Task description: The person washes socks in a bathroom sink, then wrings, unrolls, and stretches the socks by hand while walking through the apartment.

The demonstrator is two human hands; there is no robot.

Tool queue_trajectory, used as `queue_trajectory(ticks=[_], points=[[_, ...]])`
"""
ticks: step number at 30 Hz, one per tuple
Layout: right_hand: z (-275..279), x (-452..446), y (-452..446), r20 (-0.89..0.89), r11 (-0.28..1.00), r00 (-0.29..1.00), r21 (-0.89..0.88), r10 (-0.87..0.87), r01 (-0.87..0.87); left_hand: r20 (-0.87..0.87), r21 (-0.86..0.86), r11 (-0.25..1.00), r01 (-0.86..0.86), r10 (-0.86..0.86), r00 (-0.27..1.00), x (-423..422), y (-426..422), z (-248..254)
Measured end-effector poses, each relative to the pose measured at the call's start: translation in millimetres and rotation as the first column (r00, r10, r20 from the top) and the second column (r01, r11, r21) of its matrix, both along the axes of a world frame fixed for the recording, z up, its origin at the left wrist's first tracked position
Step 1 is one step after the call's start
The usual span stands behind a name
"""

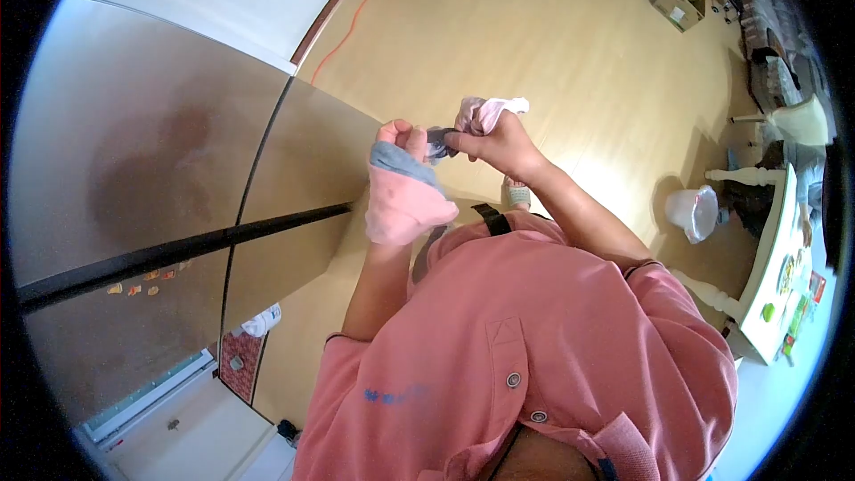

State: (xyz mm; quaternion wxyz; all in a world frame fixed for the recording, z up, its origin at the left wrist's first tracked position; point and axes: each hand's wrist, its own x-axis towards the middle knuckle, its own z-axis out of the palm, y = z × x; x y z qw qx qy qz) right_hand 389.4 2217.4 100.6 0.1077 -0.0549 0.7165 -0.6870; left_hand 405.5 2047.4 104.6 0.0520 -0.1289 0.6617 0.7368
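Dark strip (438, 135): small, narrow, almost black, stretched in the gap between the two hands, out in front of the torso. A lighter, see-through-looking bit hangs under it; too small to identify.

Head view: left hand (404, 135) has fingertips curled and pinched on the strip's left end. Pink cloth (405, 205) wraps that hand to the wrist: soft, matte, loosely creased, grey-blue band at the far edge. Right hand (500, 144) grips the right end, thumb along it; crumpled pale pink cloth (488, 114) bunched over its fingers. Hands just apart, both forearms angled forward and inward.

Around: pink shirt (570, 321), smooth knit, round buttons; brushed-looking metallic cabinet (151, 142) left; light wood-look floor (499, 27) far side.
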Motion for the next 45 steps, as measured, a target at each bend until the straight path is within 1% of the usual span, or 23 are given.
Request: queue_trajectory(ticks=[2, 3, 6, 8, 9, 12, 14, 15, 16, 17, 19, 20, 23, 25, 29, 32, 33, 36, 39, 40, 42, 43, 45], points=[[-3.0, -2.5, 4.3, 0.165, 0.989, 0.983, -0.114, -0.078, 0.097, 0.077, -0.020, 1.000, -0.003, 0.004, 0.997, 0.9, -1.9, 10.1], [-3.7, -3.9, 5.8, 0.250, 0.975, 0.962, -0.164, -0.107, 0.151, -0.055, -0.271, 0.954, 0.126, -0.147, 0.988, 2.9, -6.1, 9.3], [3.2, -5.0, 7.6, 0.456, 0.837, 0.887, -0.457, -0.070, 0.301, -0.128, -0.834, 0.507, 0.219, -0.563, 0.816, 8.0, -12.8, 13.5], [12.2, -1.1, 4.9, 0.534, 0.813, 0.845, -0.479, -0.029, 0.331, -0.001, -0.965, 0.197, 0.174, -0.665, 0.747, 7.1, -10.0, 27.9], [14.2, 0.1, 6.3, 0.547, 0.789, 0.836, -0.529, 0.035, 0.313, 0.038, -0.964, 0.161, 0.213, -0.708, 0.705, 4.6, -10.8, 34.6], [19.2, 2.4, 8.4, 0.502, 0.817, 0.854, -0.544, 0.138, 0.188, 0.149, -0.858, 0.310, 0.410, -0.614, 0.775, -0.9, -7.8, 38.3], [14.2, 2.0, 10.2, 0.351, 0.906, 0.924, -0.423, 0.151, 0.012, -0.024, -0.528, 0.760, 0.378, -0.459, 0.888, 1.4, -12.2, 13.1], [14.6, 0.7, 9.2, 0.268, 0.992, 0.960, -0.114, 0.080, -0.051, -0.117, -0.415, 0.843, 0.343, -0.423, 0.898, 2.6, -14.0, 1.1], [9.3, -0.8, 6.8, 0.224, 0.997, 0.974, -0.073, 0.035, -0.019, -0.206, -0.291, 0.903, 0.317, -0.383, 0.901, 3.7, -15.7, -10.6], [-2.5, -2.1, 4.2, 0.178, 0.999, 0.984, -0.034, -0.010, 0.016, -0.338, -0.289, 0.901, 0.324, -0.412, 0.846, 4.4, -16.2, -19.3], [-26.4, -5.9, -2.4, 0.107, 0.984, 0.979, 0.014, -0.176, 0.176, -0.241, -0.375, 0.867, 0.328, -0.433, 0.868, 6.3, -21.9, -15.7], [-33.1, -6.7, 1.4, 0.236, 0.978, 0.955, -0.063, -0.180, 0.200, -0.191, -0.417, 0.845, 0.336, -0.442, 0.876, 7.2, -24.8, -13.9], [-20.2, -8.7, 7.0, 0.543, 0.929, 0.832, -0.241, -0.110, 0.280, -0.190, -0.877, 0.442, 0.190, -0.681, 0.707, 7.1, -16.9, 15.5], [1.5, -7.6, 7.8, 0.567, 0.926, 0.821, -0.275, -0.061, 0.259, 0.012, -0.962, 0.217, 0.167, -0.576, 0.817, 12.8, 1.7, 43.1], [4.8, -2.6, 11.4, 0.466, 0.921, 0.874, -0.384, 0.134, 0.064, 0.022, -0.943, 0.268, 0.198, -0.543, 0.839, 5.4, -14.4, 1.1], [-7.6, -4.8, 8.3, 0.236, 0.998, 0.970, -0.001, 0.061, -0.062, 0.039, -0.790, 0.517, 0.329, -0.493, 0.869, 0.5, -14.6, -1.6], [-32.7, -6.8, 3.7, -0.104, 0.994, 0.994, 0.102, -0.031, 0.042, 0.020, -0.739, 0.582, 0.340, -0.485, 0.874, 1.6, -12.6, 1.8], [-42.2, -9.5, 0.4, -0.298, 0.845, 0.955, 0.506, -0.018, 0.174, -0.132, -0.674, 0.674, 0.303, -0.513, 0.848, 7.2, -7.6, 7.5], [-48.1, -16.6, 1.5, -0.222, 0.939, 0.975, 0.333, -0.010, 0.086, -0.270, -0.700, 0.664, 0.262, -0.586, 0.764, 5.1, -7.1, 1.0], [-42.9, -17.1, 1.4, 0.020, 0.979, 0.997, 0.192, -0.068, 0.063, -0.114, -0.704, 0.649, 0.289, -0.505, 0.855, 4.7, -4.7, 6.2], [-25.5, -15.9, 2.2, 0.500, 0.988, 0.864, -0.093, -0.059, 0.122, 0.209, -0.696, 0.627, 0.349, -0.288, 0.934, 5.1, 2.7, 21.2], [-20.6, -14.2, 2.2, 0.520, 0.987, 0.854, -0.135, -0.003, 0.086, 0.160, -0.907, 0.347, 0.238, -0.239, 0.958, 6.9, 1.1, 11.8], [-4.2, -8.1, 0.1, 0.505, 0.977, 0.860, -0.210, 0.072, 0.042, 0.180, -0.929, 0.269, 0.255, -0.274, 0.945, 11.5, 2.6, 22.3]])
